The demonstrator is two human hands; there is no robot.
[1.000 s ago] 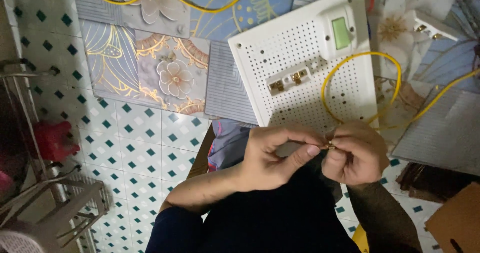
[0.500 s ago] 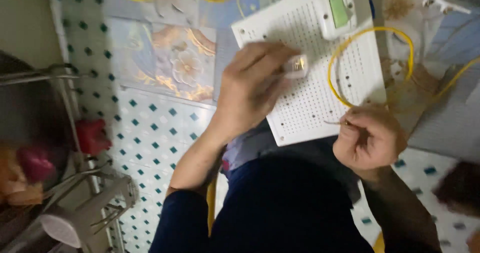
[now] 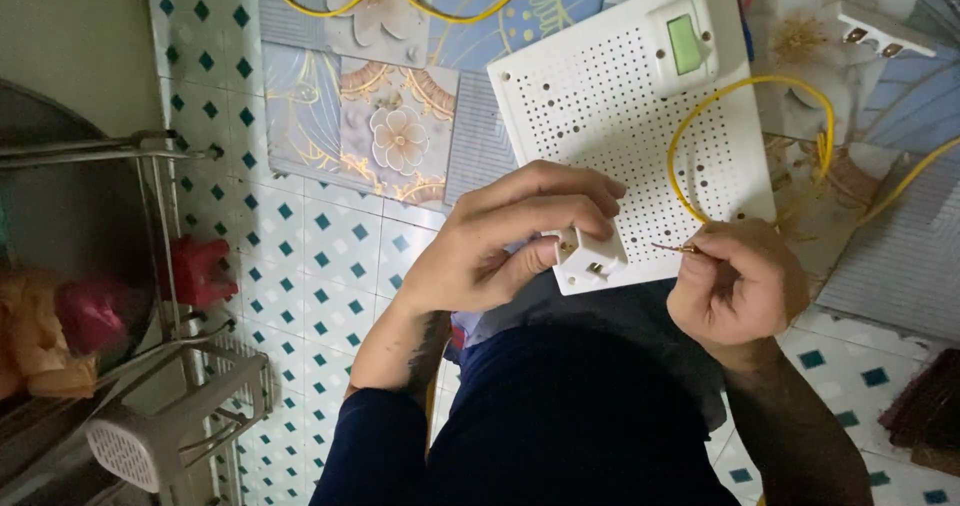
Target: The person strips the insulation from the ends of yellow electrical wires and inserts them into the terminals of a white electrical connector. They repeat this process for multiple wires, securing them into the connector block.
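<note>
My left hand (image 3: 500, 241) grips a small white socket block (image 3: 590, 251) with metal contacts, held just above the near edge of a white perforated board (image 3: 600, 96). My right hand (image 3: 735, 281) pinches the bare end of a yellow wire (image 3: 740, 91) that loops over the board. The wire tip points toward the socket block, a short gap away. A white switch with a green rocker (image 3: 685, 41) is mounted at the board's far end.
The board rests on my lap over patterned floor tiles (image 3: 330, 236). More yellow wire (image 3: 430, 6) loops at the top. A white socket part (image 3: 880, 26) lies at top right. A metal rack (image 3: 150, 266) with a red object (image 3: 200, 271) stands at left.
My left hand reached up onto the board, took the white socket block and brought it back to the near edge. My right hand kept hold of the wire end.
</note>
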